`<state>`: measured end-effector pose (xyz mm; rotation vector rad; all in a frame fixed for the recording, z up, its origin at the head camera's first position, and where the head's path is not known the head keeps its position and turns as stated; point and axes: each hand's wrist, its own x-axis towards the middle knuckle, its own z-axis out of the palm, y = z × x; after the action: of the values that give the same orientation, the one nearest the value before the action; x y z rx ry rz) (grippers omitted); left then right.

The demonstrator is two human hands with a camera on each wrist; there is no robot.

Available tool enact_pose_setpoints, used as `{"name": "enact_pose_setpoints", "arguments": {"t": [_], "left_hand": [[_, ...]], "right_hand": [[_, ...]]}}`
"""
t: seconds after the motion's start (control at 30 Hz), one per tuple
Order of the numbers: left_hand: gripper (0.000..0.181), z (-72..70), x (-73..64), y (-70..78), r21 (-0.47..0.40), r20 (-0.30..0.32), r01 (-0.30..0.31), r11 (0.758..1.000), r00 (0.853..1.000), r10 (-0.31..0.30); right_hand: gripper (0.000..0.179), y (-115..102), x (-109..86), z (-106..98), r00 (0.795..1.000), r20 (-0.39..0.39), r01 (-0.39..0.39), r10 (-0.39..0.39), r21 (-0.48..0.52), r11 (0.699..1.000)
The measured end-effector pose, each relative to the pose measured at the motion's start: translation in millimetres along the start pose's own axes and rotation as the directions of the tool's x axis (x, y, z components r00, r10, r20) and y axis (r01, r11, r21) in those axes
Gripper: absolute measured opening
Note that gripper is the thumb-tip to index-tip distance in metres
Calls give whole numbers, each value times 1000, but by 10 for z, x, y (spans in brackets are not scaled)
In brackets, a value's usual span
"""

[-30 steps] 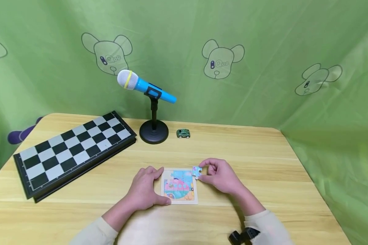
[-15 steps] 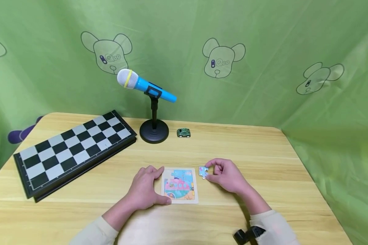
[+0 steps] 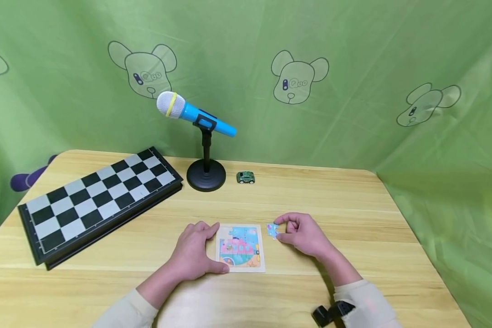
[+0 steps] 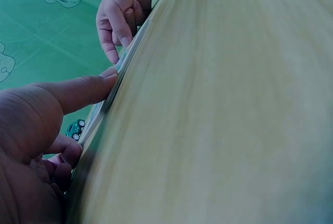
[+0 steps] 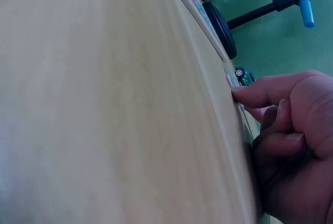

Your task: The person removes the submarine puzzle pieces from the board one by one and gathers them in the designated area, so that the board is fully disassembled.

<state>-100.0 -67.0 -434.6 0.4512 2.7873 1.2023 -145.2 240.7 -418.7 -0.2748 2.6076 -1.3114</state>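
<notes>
head cam: l hand (image 3: 194, 255) spans left side of puzzle board (image 3: 262, 255), index at far-left corner, thumb at near-left, gripping it. r hand (image 3: 305, 234) pinches loose pc (image 3: 272, 230) btwn thumb + index, just right of board's far-right corner, not touching. far-left cell (image 3: 224, 232) looks unfilled. handling, imo: grip pc by outer edges so the print shows, hold it level, no hard squeeze on tabs; l index best on the rim, clear of that cell. vs 1 s ago: pc was right at board's far-right corner; now apart, to the right, r hand shifted w/ it. l hand + board abt same. vs 0.5 s ago: hardly any chg.

l wrist cam: board seen nearly edge-on. thumb lies on its edge, index bent at the other corner; light steady pressure shd do, too much cd tip it. pc hard to make out here.

r wrist cam: thumb + index closed on pc, other fingers tucked in. can't tell if pc rests on table (image 5: 130, 104) or hangs just above. toy car (image 5: 244, 76) beyond.
</notes>
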Motion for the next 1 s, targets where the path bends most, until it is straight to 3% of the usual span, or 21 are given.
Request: {"name": "enact_pose_setpoints", "arguments": {"t": [0.33,0.63,1.0], "left_hand": [[104,3,-1,-3,-1,3,7,1000,1000,-7],[103,-9,3,2,4,1,-2,1000,1000,2],[104,-5,6,-3,1,8,4,1000,1000,-4]], "right_hand": [[37,-79,5,50,999,-14,33,-32,67,997],[40,-290,31,291,993,65,93,-101,113,989],[38,-433,122,583,983,143,97,-115,123,988]]}}
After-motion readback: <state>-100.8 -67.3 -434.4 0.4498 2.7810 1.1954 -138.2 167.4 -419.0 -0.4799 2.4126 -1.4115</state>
